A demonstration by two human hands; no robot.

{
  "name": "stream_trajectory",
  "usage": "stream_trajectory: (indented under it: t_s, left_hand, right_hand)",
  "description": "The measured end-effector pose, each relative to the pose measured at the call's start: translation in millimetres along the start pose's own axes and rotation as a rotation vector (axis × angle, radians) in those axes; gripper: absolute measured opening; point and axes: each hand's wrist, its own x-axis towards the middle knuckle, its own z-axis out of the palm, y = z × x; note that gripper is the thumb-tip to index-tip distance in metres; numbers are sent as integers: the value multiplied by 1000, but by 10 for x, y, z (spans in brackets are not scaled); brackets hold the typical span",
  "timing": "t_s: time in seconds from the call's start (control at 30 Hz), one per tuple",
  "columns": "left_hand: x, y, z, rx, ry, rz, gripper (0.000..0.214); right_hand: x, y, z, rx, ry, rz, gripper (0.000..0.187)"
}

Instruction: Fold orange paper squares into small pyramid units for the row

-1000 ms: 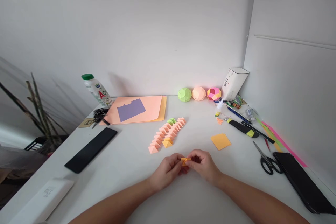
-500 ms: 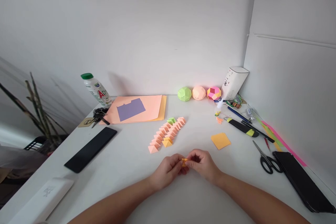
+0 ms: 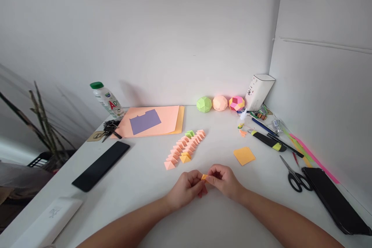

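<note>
Between my fingertips is a small folded piece of orange paper (image 3: 204,177), mostly covered by them. My left hand (image 3: 187,189) pinches it from the left, and my right hand (image 3: 223,180) pinches it from the right, both just above the table. Past my hands, two slanting rows of folded peach paper units (image 3: 176,151) lie on the table, with orange units (image 3: 185,157) at the near end of one row and green units (image 3: 190,134) at the far end. A flat square of orange paper (image 3: 244,156) rests beyond my right hand.
Scissors (image 3: 296,178), a black case (image 3: 334,201) and a utility knife (image 3: 269,141) lie to the right. Paper balls (image 3: 220,103) line the wall. On the left are a dark phone (image 3: 100,166), a white box (image 3: 48,221), paper sheets (image 3: 171,118) and a bottle (image 3: 107,100).
The orange paper has been turned or folded over and shows a smaller face between my fingers. My hands stay in nearly the same place.
</note>
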Motion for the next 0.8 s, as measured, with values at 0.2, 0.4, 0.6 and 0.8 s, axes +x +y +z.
stream_trajectory:
  t_s: [0.2,0.4,0.6,0.8]
  left_hand:
    - [-6,26,22,8,17,-4,25]
    - [6,27,25,63,35,9,23]
    - [17,13,9,-54,75,-2,26]
    - [21,8,25,-70,94,2,28]
  right_hand:
    - [6,-25,-9,10,-40,-14,26]
    - [1,-54,-1,-10,-49,-6,22]
    - [-5,-23,34,-145,-41,-58,11]
    - [7,-9,52,-172,-23,-33,10]
